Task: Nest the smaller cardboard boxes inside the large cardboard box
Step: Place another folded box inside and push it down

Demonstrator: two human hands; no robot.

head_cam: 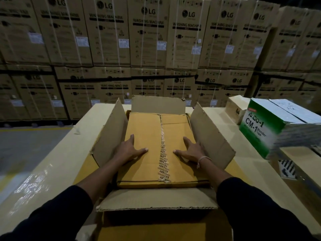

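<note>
A large cardboard box (211,134) stands open in front of me, its four flaps spread outward. Inside it lies a smaller yellow-brown cardboard box (145,129), flat side up, with a strip of printed clear tape down its middle. My left hand (129,150) rests palm down on the left half of that smaller box, fingers spread. On the right half my right hand (190,150) lies the same way, a thread band at its wrist. Both hands press flat and grip nothing.
The large box sits on a pale cream work surface (52,164). A green and white "CM-1 Wonder Tape" carton (271,126) stands at the right, a small pale box (236,108) behind it. Stacked LG washing machine cartons (149,40) wall the background. Grey floor (31,140) lies left.
</note>
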